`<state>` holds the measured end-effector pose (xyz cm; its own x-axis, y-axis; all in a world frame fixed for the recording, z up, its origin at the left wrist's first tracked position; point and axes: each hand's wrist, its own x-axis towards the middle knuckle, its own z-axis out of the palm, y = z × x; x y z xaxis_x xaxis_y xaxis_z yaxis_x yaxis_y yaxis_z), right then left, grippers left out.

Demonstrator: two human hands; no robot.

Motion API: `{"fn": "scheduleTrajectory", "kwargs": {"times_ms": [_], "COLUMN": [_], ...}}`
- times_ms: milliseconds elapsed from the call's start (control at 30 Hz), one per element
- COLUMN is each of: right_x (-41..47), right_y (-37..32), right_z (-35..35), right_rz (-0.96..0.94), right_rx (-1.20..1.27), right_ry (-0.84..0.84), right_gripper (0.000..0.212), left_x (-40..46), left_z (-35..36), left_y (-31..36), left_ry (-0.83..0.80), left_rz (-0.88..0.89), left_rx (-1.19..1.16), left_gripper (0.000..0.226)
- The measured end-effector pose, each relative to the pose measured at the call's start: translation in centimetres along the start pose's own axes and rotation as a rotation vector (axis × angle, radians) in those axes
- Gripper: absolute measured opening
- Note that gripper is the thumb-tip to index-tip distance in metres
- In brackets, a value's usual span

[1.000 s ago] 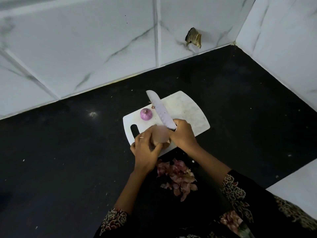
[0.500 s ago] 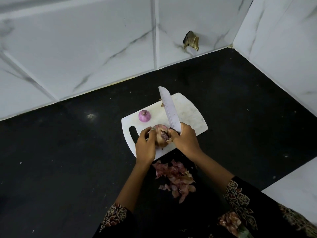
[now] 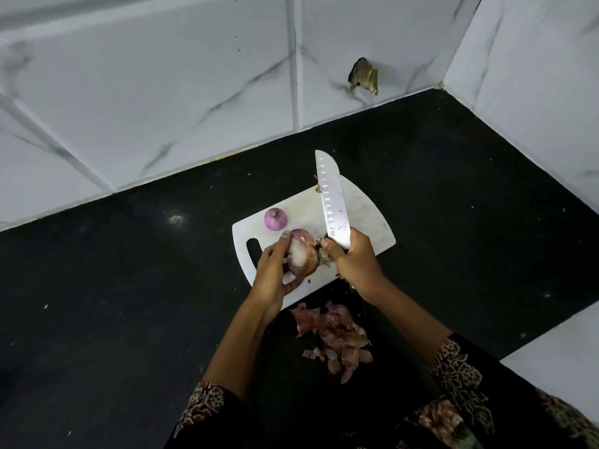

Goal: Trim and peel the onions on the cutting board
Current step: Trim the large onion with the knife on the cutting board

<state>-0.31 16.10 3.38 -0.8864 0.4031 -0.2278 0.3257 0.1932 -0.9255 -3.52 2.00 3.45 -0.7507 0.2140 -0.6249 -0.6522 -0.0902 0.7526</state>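
My left hand [image 3: 271,276] holds a large onion [image 3: 302,256] with brown-pink skin just above the near edge of the white cutting board [image 3: 366,212]. My right hand [image 3: 354,258] grips a broad knife [image 3: 333,202], blade pointing away from me, and its thumb pinches a strip of skin at the onion's right side. A small peeled purple onion [image 3: 275,219] sits on the board's left part, apart from both hands.
A pile of pink onion skins [image 3: 334,335] lies on the black counter [image 3: 129,286] just in front of the board. White marble-tiled walls [image 3: 162,92] close the back and right. A damaged spot [image 3: 363,76] marks the back wall.
The knife blade has swung from leaning left to pointing nearly straight away. My left hand has turned the large onion, showing more of it, and my right thumb has pulled skin off its right side.
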Motion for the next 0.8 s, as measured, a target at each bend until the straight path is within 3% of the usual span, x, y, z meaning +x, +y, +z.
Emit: {"fn": "scheduleTrajectory", "kwargs": {"times_ms": [233, 367, 467, 567, 700, 800], "right_x": [0.0, 0.1, 0.4, 0.0, -1.3, -2.7], "right_y": [-1.1, -1.3, -1.3, -1.6, -1.7, -1.4], "right_z": [-0.5, -0.7, -1.0, -1.4, -1.9, -2.3], "right_rz": [-0.106, -0.102, -0.073, -0.043, -0.023, -0.073], "right_rx": [0.044, 0.076, 0.041, -0.009, -0.119, -0.181], "right_ry": [-0.103, -0.075, -0.029, -0.018, -0.001, -0.05], "right_gripper": [0.014, 0.018, 0.017, 0.017, 0.027, 0.021], "left_x": [-0.1, -0.1, 0.5, 1.1, 0.6, 0.9], "left_z": [-0.6, -0.6, -0.2, 0.0, 0.4, 0.2], "left_y": [1.9, 2.2, 0.6, -1.3, -2.8, -3.3], "left_ry": [-0.1, -0.151, -0.101, -0.075, -0.046, 0.022], "left_rz": [-0.047, 0.111, 0.375, 0.575, 0.628, 0.68], "left_rx": [0.23, 0.273, 0.388, 0.517, 0.554, 0.646], "left_gripper": [0.064, 0.031, 0.015, 0.031, 0.059, 0.066]}}
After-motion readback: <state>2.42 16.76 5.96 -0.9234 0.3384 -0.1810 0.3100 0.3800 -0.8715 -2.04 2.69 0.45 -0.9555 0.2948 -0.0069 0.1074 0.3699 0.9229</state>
